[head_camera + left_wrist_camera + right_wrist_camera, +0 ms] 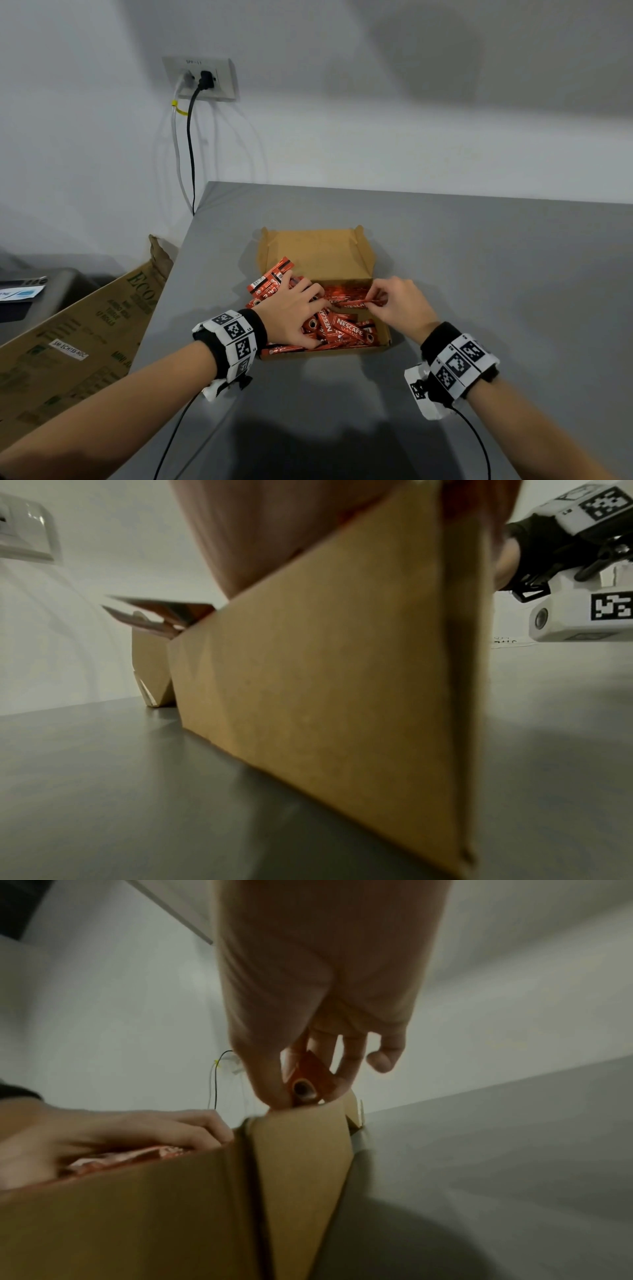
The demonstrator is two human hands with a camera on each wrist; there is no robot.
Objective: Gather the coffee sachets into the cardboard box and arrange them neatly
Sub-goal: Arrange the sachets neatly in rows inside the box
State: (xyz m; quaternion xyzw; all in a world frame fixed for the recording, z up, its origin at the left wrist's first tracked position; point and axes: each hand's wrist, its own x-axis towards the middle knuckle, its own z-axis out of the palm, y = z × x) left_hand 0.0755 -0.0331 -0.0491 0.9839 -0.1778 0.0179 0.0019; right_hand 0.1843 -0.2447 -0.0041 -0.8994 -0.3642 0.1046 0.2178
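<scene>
A flat grey bench fills the lower right of the head view, under a pale wall that carries a grey wall socket in the upper left. A large printed brown carton leans beside the bench at the left edge.

At the centre stands the shallow brown cardboard box, lid flap folded back. It holds a loose heap of slim red foil coffee sachets lying at crossed angles; a few poke over its left wall, so the arranging looks far from finished.

The left hand lies spread on the heap, fingers nearly straight, pressing rather than gripping. The right hand has a narrow grip: thumb and fingertips pinch one red sachet by its end, above the box's right half.

These sachets are probably light, thin and limp, with slick foil that slides easily. Pinching near one end suits lifting a single stick; squaring several calls for flat fingers along their long edges.

The right wrist view shows the pinch from below, the sachet's printed end between the fingers, just over the box rim, which the head view flattens. The left wrist view gives only the box's outer wall and blurred palm, no sachets inside.
</scene>
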